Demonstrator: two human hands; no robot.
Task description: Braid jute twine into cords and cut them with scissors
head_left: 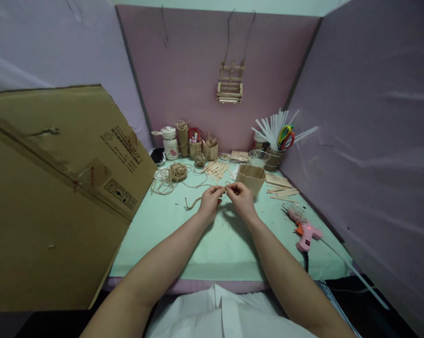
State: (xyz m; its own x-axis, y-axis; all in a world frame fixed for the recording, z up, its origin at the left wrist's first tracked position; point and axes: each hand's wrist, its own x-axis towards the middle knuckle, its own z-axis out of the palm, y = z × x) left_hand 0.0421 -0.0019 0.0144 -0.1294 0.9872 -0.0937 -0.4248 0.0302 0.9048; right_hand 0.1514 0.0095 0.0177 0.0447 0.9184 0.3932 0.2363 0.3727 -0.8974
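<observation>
Above the middle of the mint table cover, my left hand [211,202] and my right hand [242,198] meet fingertip to fingertip. Both are closed in a pinch on thin brown twine [194,203]; a thicker, braided-looking end of it sticks out left of my left hand. Most of the piece between the fingers is hidden. Just behind my right hand stands a container made of craft sticks [251,177], upright. A loose ball of twine [178,172] lies farther left, with strands trailing over the table.
A pink glue gun [305,232] lies at right, its glue stick reaching past the table edge. Loose craft sticks [216,169] lie at the back, near a clear cup [259,158] and a pot of glue sticks and scissors [276,159]. A large cardboard sheet [64,202] leans at left.
</observation>
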